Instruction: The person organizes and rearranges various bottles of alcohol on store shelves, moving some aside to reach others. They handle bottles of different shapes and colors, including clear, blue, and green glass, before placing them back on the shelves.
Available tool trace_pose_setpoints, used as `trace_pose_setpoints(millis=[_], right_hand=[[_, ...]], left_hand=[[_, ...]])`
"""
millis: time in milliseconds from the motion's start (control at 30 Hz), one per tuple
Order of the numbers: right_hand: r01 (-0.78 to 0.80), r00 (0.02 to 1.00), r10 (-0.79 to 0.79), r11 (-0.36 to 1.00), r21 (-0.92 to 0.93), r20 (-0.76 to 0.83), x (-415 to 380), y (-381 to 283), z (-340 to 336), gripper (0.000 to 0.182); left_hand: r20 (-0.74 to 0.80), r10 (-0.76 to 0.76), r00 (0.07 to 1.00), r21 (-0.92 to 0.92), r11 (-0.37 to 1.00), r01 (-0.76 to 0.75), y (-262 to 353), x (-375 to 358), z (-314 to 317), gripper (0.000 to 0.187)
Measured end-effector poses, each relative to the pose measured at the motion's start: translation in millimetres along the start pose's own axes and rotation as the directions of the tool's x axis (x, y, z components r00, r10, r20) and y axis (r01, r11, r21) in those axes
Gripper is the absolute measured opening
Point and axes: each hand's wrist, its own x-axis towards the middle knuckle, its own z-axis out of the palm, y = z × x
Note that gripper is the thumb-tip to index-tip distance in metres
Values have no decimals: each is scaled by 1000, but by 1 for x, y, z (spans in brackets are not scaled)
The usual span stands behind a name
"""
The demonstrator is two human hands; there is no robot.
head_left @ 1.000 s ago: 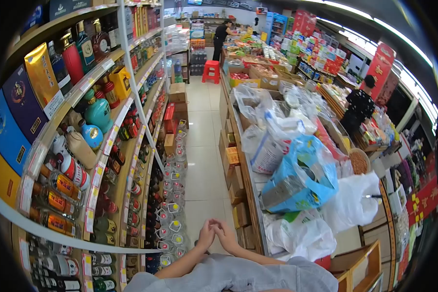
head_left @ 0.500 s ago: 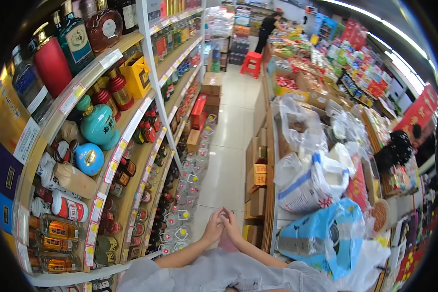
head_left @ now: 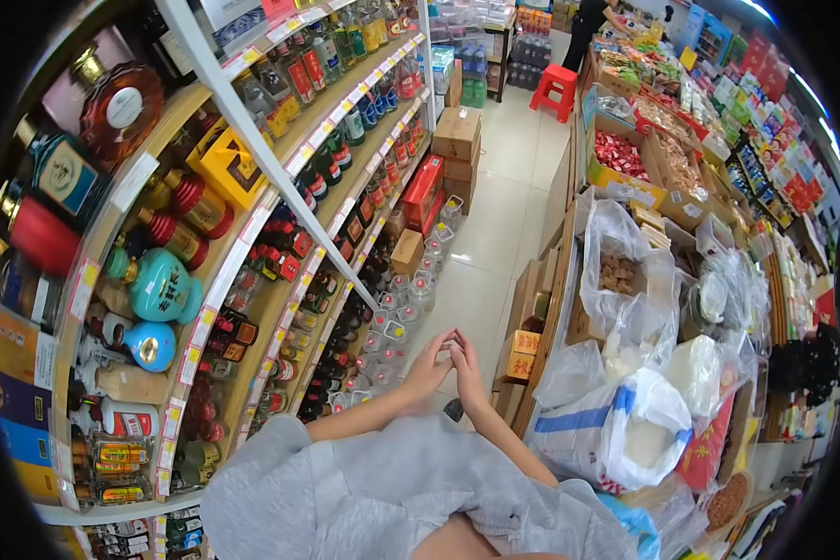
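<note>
My left hand (head_left: 429, 367) and my right hand (head_left: 469, 375) meet in front of my grey shirt (head_left: 345, 476), over the aisle. Their fingers are stretched out, with the fingertips touching each other. Neither hand shows anything in it. Clear plastic jugs (head_left: 380, 345) stand on the floor to the left of and beyond my left hand. To the right of my right hand, cartons (head_left: 523, 355) are stacked along the side of the counter. A white and blue sack (head_left: 639, 439) lies open on top, with white grains inside.
Shelves of bottles (head_left: 159, 285) line the left side, with a slanting white post (head_left: 271, 154). Along the right, a counter holds plastic-bagged goods (head_left: 621, 271) and red packets (head_left: 621, 154). Ahead are the tiled aisle (head_left: 481, 266), a red stool (head_left: 554, 91) and a person (head_left: 585, 37) in dark clothes.
The view has tilted down and shifted, so the stool and the counter goods now appear further right. My hands stay fingertip to fingertip and appear higher in the view.
</note>
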Motion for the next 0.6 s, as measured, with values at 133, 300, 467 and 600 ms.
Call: trace_pose_setpoints(millis=[133, 300, 467, 600], right_hand=[[-28, 1000, 28, 998, 60, 7, 58, -21, -15, 62], [40, 996, -38, 999, 19, -78, 146, -34, -38, 60], [51, 993, -73, 976, -212, -95, 255, -51, -47, 57], [64, 998, -57, 947, -316, 31, 337, -108, -39, 59]], left_hand=[[14, -28, 1000, 37, 999, 27, 39, 56, 0, 66], [109, 37, 993, -50, 998, -31, 17, 154, 2, 74], [96, 102, 990, -103, 990, -92, 0, 276, -19, 73], [56, 97, 994, -119, 989, -90, 14, 349, -49, 72]])
